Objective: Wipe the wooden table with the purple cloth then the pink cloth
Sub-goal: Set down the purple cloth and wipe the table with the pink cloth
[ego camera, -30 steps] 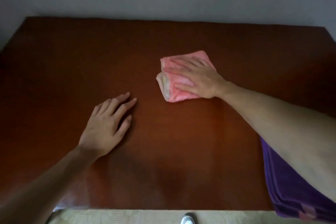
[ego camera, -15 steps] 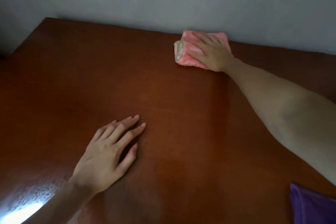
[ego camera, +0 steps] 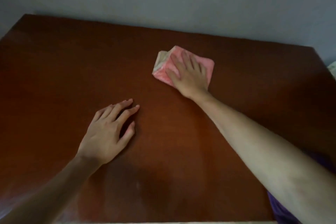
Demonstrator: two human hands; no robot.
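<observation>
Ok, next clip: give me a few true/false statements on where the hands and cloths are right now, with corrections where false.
1. The right hand presses flat on the pink cloth. True.
2. The left hand holds the purple cloth. False: it rests bare on the wooden table.
3. The purple cloth lies at the table's near right corner, under the right forearm. True.
4. The pink cloth is spread out in a single layer. False: it is folded, a pale underside showing at its left edge.

Two bare forearms are seen, with no sleeves worn. The left hand and right hand are ungloved.
</observation>
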